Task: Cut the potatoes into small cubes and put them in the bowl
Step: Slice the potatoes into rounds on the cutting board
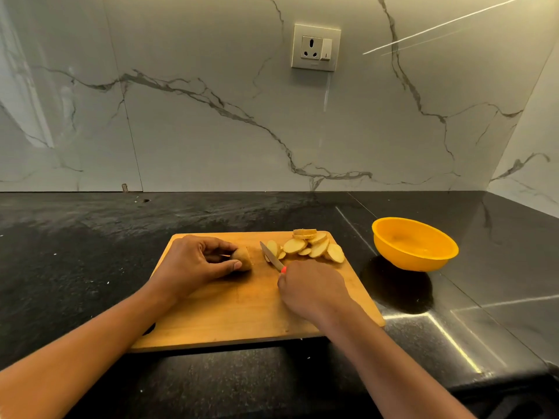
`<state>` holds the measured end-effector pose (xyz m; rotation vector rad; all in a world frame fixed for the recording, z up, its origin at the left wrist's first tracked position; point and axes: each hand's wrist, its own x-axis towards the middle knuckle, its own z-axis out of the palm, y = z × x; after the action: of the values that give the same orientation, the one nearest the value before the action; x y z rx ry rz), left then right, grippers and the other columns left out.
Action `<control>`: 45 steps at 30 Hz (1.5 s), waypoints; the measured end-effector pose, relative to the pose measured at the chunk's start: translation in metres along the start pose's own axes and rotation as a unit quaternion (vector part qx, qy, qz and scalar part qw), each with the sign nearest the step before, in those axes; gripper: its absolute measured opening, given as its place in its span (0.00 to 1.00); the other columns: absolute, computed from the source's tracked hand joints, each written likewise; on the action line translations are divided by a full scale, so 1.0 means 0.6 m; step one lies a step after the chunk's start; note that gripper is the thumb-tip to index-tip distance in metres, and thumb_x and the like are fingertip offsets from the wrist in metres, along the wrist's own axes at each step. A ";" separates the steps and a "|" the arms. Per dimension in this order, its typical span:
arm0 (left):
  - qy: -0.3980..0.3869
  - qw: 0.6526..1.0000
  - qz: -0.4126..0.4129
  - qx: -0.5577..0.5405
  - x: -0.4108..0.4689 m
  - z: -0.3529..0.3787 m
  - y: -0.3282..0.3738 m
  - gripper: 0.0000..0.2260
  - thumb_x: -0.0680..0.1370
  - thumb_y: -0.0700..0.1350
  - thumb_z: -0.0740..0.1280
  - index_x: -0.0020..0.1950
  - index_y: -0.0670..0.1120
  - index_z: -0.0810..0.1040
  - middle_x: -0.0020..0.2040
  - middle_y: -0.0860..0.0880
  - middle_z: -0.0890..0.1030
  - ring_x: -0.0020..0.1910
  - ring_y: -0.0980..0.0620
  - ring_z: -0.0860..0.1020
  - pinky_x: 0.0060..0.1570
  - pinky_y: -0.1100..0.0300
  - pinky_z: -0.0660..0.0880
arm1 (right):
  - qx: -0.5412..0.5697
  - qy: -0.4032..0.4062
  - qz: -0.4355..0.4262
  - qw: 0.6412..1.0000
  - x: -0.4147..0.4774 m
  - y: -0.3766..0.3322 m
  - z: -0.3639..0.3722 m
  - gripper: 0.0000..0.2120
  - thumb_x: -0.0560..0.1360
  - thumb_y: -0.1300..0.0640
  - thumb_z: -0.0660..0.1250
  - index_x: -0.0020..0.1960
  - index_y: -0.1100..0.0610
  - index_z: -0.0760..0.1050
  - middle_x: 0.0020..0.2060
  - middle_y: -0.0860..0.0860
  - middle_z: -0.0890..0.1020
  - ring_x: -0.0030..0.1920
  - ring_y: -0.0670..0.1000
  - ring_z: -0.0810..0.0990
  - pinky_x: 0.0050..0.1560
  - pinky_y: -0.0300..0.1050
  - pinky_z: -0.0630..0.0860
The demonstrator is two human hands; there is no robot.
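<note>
A wooden cutting board (242, 309) lies on the black counter. My left hand (190, 264) grips the uncut end of a potato (243, 257) on the board, thumb and fingers curled round it. My right hand (311, 287) holds a small knife (270, 258) by its red-orange handle, the blade pointing up-left beside the potato. A pile of round potato slices (311, 246) lies at the board's far right corner, just past the blade. An orange bowl (414, 243) stands on the counter to the right of the board; I see nothing inside it.
The dark stone counter (90, 237) stretches left and behind the board, ending at a marble wall with a power socket (316, 47). A second marble wall closes the right corner behind the bowl. The counter's front edge runs just below the board.
</note>
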<state>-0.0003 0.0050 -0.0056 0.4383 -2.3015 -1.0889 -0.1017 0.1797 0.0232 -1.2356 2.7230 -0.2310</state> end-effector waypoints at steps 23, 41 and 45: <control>-0.006 1.000 0.003 0.031 0.002 0.001 0.005 0.18 0.60 0.54 0.74 0.49 0.57 0.81 0.40 0.64 0.82 0.45 0.67 0.80 0.43 0.76 0.73 | 0.022 0.085 -0.072 0.994 -0.018 0.006 -0.004 0.15 0.82 0.46 0.50 0.54 0.51 0.73 0.40 0.46 0.75 0.40 0.46 0.73 0.30 0.39 0.62; 0.025 0.993 0.071 0.090 -0.004 0.007 0.014 0.21 0.62 0.56 0.72 0.53 0.50 0.82 0.46 0.66 0.76 0.44 0.75 0.75 0.43 0.79 0.70 | -0.061 0.039 -0.085 0.994 -0.040 -0.044 -0.019 0.13 0.82 0.54 0.54 0.60 0.56 0.74 0.51 0.53 0.79 0.44 0.51 0.74 0.34 0.42 0.66; 0.029 0.992 0.069 0.101 -0.003 0.008 0.008 0.17 0.65 0.51 0.75 0.53 0.49 0.82 0.46 0.66 0.77 0.44 0.74 0.76 0.42 0.79 0.71 | -0.077 0.023 -0.086 0.993 -0.040 -0.055 -0.023 0.13 0.82 0.56 0.54 0.60 0.57 0.74 0.52 0.54 0.79 0.49 0.53 0.77 0.42 0.46 0.71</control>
<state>-0.0018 0.0117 -0.0048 0.3767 -2.3620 -0.7712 -0.0647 0.1775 0.0449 -1.5262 2.7184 -0.0705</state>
